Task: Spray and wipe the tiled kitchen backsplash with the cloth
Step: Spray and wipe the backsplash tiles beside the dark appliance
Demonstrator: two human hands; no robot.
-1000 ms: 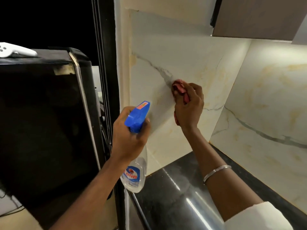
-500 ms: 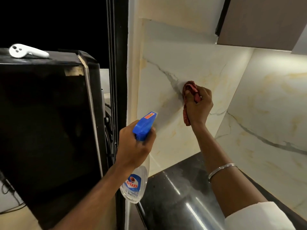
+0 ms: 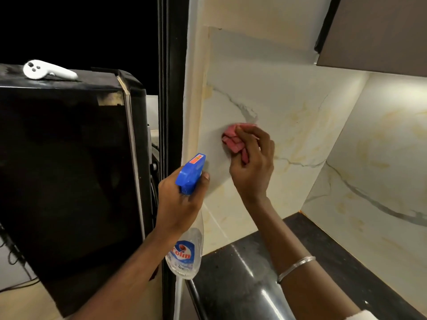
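Black polished countertop (image 3: 242,273) nearest, along the lower edge. Above its left end, one clear plastic spray bottle (image 3: 184,252): long axis near upright, label low, blue trigger head (image 3: 190,174) on top, nozzle aimed up and away at the tile. Gripped round the neck by the left hand (image 3: 180,204), fingers curled; trigger squeezed or slack, cannot tell. Held off the wall, touching nothing else. Left of it, one black appliance (image 3: 69,169) with one white controller (image 3: 48,70) on top.

Beyond, up and right of the nozzle: right hand (image 3: 251,167), one silver bangle (image 3: 295,265) on its wrist, fingers clenched on one pink cloth (image 3: 232,140). Cloth bunched into a wad, no clear long axis, pressed against the left face of the tiled backsplash (image 3: 288,107), just below a grey vein and near that face's left edge.

Governing relation for the coming stroke, as judged:
- Cloth at the left end of the face; most tile left to wipe rightward toward the inside corner and downward to the countertop.
- Right hand nearer the wall, in contact through the cloth; left hand below and left, clear of a rightward stroke.
- Nozzle line just left of the wad; fresh spray likely beside the cloth, not on the hand.

Count: two hands, one bottle, one cloth, two backsplash faces meeting at one corner.

Farthest, above the corner: one brown upper cabinet (image 3: 374,31).
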